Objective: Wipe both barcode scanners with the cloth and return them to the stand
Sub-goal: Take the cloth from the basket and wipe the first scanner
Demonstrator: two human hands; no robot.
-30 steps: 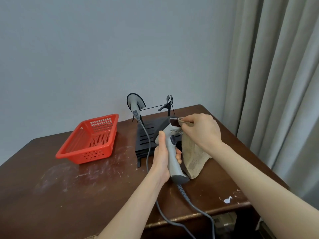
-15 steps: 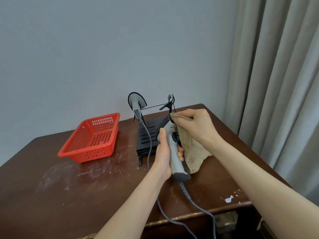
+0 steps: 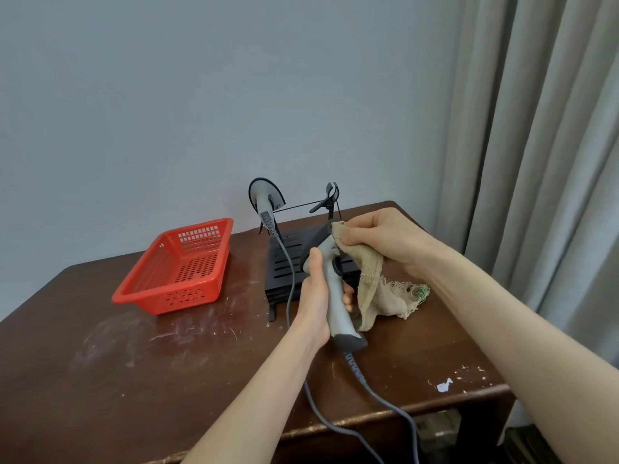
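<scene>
— Where's the scanner they're working on?

— In the left hand, above the middle of the brown table. The fingers are wrapped tight round the grey handle of the held scanner, which stands roughly upright with its dark head tipped toward the far side. Its grey cable drops from the butt and runs off the near edge of the table.

— And the cloth?

— The right hand has the beige cloth bunched in its closed fingers and pressed against the head of that scanner. The rest of it hangs down on the right of the handle, frayed at the edge, with a bit of green at the far right corner.

— The other scanner?

— The second scanner sits on the black stand, at the far left of it, head up near the wall. Its own lead runs down toward the near side, over the slotted base. The clip at the far right of the stand holds nothing.

— Anything else on the table?

— A red basket, left of the stand and apart from it. A grey curtain hangs on the right.
</scene>
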